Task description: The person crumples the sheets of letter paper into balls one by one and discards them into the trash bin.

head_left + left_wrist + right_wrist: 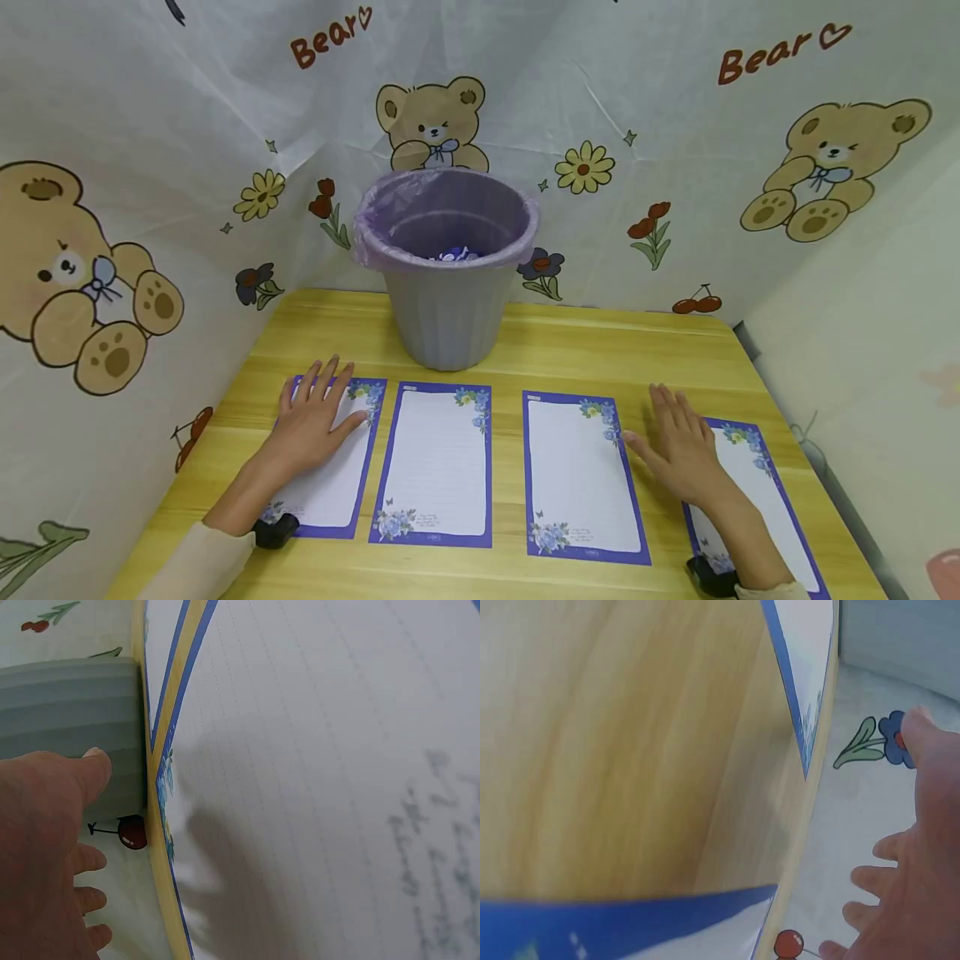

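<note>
Over the leftmost sheet of blue-bordered letter paper (pixel 330 492) my left hand (pixel 309 425) is spread palm down, its shadow falling on the lined page in the left wrist view. My right hand (pixel 681 454), fingers extended, hovers between the third sheet (pixel 577 475) and the rightmost sheet (pixel 750 500), overlapping the latter's left edge. Neither hand holds anything. A second sheet (pixel 435 458) lies flat between the two hands. All the sheets have blue flower prints in their corners.
Behind the sheets stands a grey bin (pixel 450 317) with a purplish plastic liner (pixel 367 229) and some blue-and-white scraps (pixel 457 254) inside. The wooden table (pixel 615 342) meets a bear-printed cloth (pixel 525 50) at its back and sides.
</note>
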{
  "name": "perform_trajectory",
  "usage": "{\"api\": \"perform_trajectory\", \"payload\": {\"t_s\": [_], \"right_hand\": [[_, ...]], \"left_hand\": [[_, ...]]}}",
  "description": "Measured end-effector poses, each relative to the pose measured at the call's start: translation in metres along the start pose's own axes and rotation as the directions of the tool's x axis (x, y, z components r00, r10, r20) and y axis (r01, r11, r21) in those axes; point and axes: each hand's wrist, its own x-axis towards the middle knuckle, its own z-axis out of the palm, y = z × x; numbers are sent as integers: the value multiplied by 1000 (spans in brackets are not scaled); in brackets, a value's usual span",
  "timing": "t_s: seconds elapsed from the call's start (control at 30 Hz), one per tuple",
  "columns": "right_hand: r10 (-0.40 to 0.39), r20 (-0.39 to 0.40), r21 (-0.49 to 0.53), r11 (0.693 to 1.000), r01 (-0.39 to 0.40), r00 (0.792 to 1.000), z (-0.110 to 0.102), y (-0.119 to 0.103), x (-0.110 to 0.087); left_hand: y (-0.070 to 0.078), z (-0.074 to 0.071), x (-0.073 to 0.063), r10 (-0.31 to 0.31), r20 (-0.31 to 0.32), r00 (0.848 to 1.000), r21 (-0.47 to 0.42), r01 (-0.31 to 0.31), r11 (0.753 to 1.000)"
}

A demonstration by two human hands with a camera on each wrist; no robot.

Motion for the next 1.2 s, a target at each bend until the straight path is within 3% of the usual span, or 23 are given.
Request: {"api": "perform_trajectory", "payload": {"t_s": [0.23,0.5,0.67,0.83,1.03,1.2], "right_hand": [[-35,18,43,998,34,999,4,-18,2],[-128,-35,31,991,129,991,22,-51,12],[-181,-37,29,983,182,983,33,-79,20],[-246,-3,74,966,246,969,39,-112,28],[-316,67,118,944,307,946,47,-144,36],[-352,116,195,925,326,929,55,-170,46]], "left_hand": [[-6,-1,-13,-9,27,1000,-15,10,1000],[-22,-9,-31,-24,-30,999,-24,24,999],[-35,-14,-40,-45,-29,999,-49,44,998],[-42,-21,-44,-56,-16,998,-87,54,995],[-42,-18,-46,-62,-4,998,-127,61,990],[-53,-17,-53,-69,52,996,-156,77,985]]}}
